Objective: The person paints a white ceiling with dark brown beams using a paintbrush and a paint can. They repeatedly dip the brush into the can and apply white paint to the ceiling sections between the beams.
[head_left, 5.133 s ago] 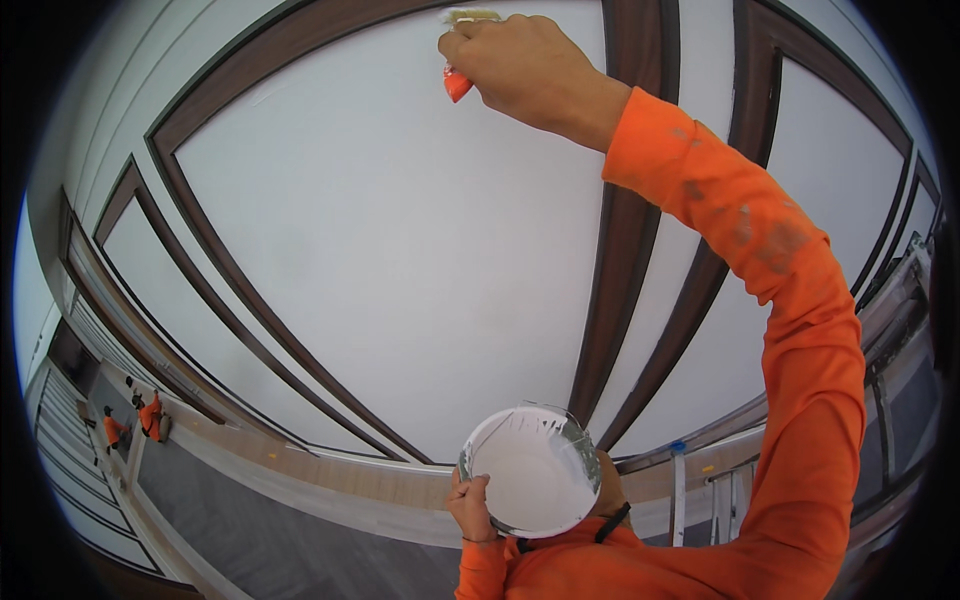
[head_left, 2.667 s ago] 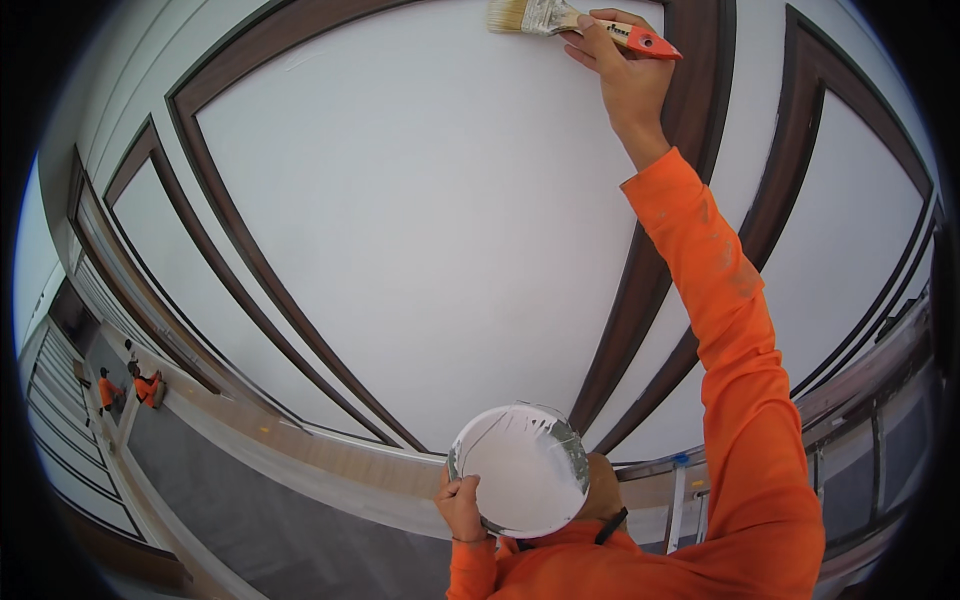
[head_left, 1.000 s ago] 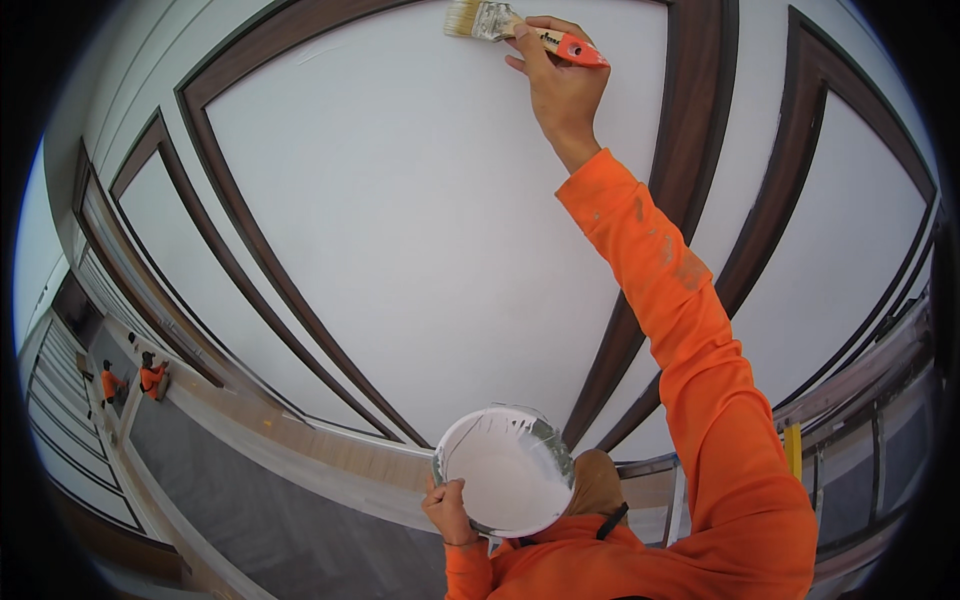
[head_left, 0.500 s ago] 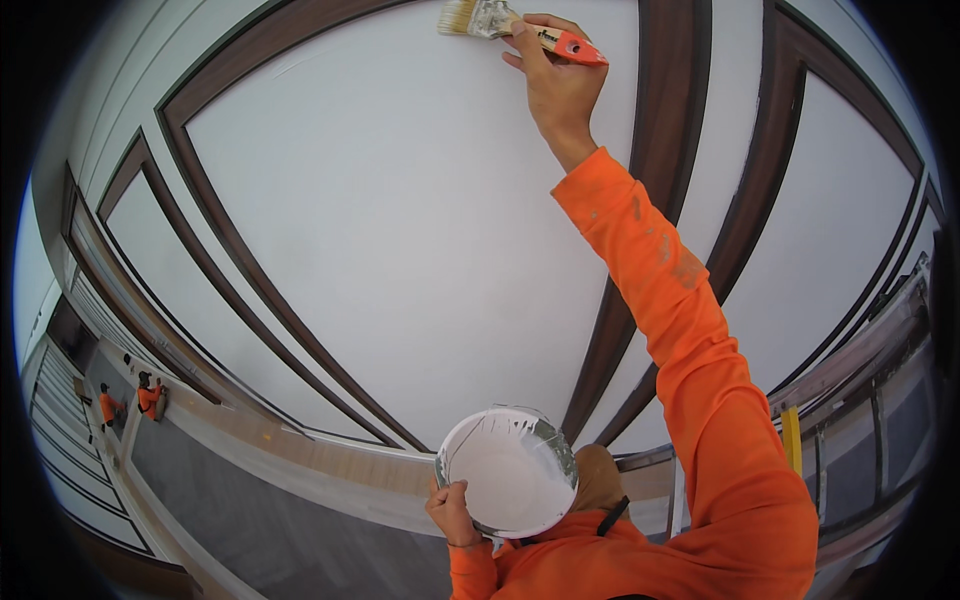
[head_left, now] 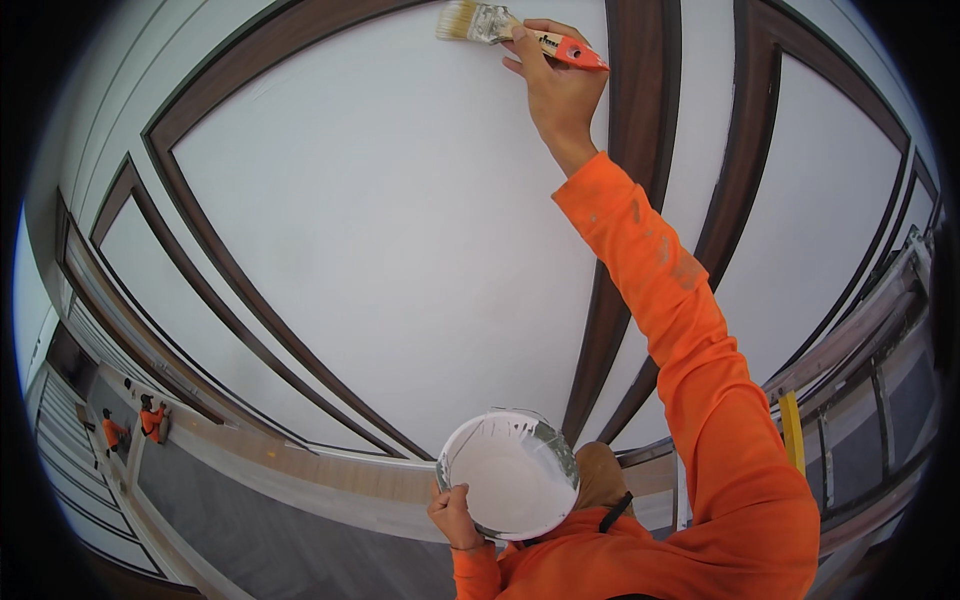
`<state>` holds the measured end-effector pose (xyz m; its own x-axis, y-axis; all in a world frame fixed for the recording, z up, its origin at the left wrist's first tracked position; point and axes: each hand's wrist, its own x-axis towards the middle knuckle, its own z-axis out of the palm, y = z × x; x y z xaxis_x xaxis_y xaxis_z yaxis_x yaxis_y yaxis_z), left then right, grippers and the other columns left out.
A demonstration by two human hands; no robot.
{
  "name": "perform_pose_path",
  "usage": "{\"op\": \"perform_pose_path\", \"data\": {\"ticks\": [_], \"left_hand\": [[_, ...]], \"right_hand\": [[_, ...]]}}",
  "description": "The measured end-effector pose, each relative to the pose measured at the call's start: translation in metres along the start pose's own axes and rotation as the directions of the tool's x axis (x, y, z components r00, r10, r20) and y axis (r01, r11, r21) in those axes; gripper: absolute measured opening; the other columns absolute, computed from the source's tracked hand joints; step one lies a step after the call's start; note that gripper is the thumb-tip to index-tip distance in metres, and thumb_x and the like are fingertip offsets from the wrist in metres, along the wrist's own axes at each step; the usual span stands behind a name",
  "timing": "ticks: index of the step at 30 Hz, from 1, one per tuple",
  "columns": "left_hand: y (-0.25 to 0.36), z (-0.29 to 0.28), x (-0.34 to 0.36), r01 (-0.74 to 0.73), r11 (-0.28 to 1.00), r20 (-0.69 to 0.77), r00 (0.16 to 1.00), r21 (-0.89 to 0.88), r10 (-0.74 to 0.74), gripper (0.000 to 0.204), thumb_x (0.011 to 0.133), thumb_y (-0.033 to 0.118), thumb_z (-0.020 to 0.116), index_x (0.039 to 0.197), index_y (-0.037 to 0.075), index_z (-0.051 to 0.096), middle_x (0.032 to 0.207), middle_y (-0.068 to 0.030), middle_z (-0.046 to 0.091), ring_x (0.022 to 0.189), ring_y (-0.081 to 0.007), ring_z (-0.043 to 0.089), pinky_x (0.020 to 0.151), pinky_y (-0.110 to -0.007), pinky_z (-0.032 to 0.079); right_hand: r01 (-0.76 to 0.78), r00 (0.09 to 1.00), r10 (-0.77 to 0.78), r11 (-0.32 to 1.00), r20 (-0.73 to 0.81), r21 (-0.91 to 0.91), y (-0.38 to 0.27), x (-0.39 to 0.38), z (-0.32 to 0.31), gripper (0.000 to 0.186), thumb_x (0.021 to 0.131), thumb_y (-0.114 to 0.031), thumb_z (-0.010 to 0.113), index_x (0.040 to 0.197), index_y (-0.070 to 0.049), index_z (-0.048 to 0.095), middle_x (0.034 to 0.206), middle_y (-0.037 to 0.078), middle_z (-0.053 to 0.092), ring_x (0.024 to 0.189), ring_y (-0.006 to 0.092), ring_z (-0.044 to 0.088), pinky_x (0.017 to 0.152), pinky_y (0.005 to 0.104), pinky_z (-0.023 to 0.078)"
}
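Raised high in front of me, my right hand (head_left: 563,95) grips a flat paintbrush (head_left: 478,22) by its wooden handle with a red-orange end. Its pale bristles point left, close to the upper part of a white wall panel (head_left: 400,220); whether they touch it I cannot tell. Down by my body, my left hand (head_left: 455,517) is closed on the left rim of a round paint bucket (head_left: 510,480). White paint coats the bucket's inside, with streaks down its wall and a thin wire handle at its edge.
Dark brown wooden trim (head_left: 640,130) frames the white panels. Metal ladder-like framing (head_left: 880,420) with a yellow upright (head_left: 792,432) stands at my right. Far below left, two people in orange, one crouching (head_left: 153,420), are near the wall. A grey floor covering (head_left: 250,530) lies below.
The wall and its trim have shifted slightly left in view, as my viewpoint turned. Both hands keep their holds on the paintbrush and the bucket.
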<state>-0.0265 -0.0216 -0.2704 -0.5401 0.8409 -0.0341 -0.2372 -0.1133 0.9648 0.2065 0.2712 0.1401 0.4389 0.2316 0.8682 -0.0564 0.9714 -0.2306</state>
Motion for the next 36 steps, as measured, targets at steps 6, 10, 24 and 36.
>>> {"op": "perform_pose_path", "data": {"ticks": [6,10,24,36], "left_hand": [[0.002,0.001,0.003,0.035,0.999,0.012,0.999,0.017,-0.035,0.032,0.078,0.002,0.067,0.053,-0.001,0.047,0.063,-0.0014,0.043,0.063,-0.0112,0.042,0.063,-0.029,0.034],[0.005,0.003,0.004,0.027,0.999,0.021,0.999,-0.022,-0.027,0.029,0.078,0.002,0.068,0.054,-0.001,0.05,0.063,-0.0009,0.044,0.062,-0.0109,0.042,0.062,-0.029,0.034],[0.004,0.004,0.013,0.069,0.997,0.094,0.993,-0.039,-0.065,0.028,0.08,-0.002,0.063,0.056,-0.003,0.048,0.093,-0.0017,0.056,0.07,-0.0105,0.046,0.063,-0.028,0.035],[-0.001,-0.002,0.016,0.051,0.999,0.092,0.994,0.007,-0.051,0.029,0.078,0.0,0.066,0.056,-0.002,0.047,0.085,-0.0034,0.051,0.069,-0.0114,0.045,0.063,-0.029,0.034]], "right_hand": [[0.032,0.999,-0.032,0.999,-0.014,-0.013,-0.002,0.005,-0.007,0.02,0.092,-0.008,0.075,0.105,0.005,0.068,0.095,0.012,0.071,0.086,0.0173,0.074,0.072,0.0297,0.066],[0.036,0.999,-0.036,0.999,-0.022,-0.014,-0.003,0.006,-0.012,0.021,0.092,-0.008,0.075,0.106,0.006,0.067,0.097,0.013,0.071,0.087,0.0181,0.074,0.073,0.0297,0.066],[0.114,0.992,-0.12,0.986,-0.042,-0.124,-0.016,0.024,-0.041,0.026,0.094,-0.007,0.073,0.111,0.01,0.063,0.104,0.022,0.072,0.095,0.0314,0.076,0.079,0.0388,0.068],[0.14,0.976,-0.167,0.974,-0.143,-0.18,-0.033,0.028,-0.06,0.026,0.093,-0.006,0.073,0.11,0.012,0.065,0.102,0.023,0.072,0.092,0.0307,0.076,0.078,0.0378,0.068]]}}
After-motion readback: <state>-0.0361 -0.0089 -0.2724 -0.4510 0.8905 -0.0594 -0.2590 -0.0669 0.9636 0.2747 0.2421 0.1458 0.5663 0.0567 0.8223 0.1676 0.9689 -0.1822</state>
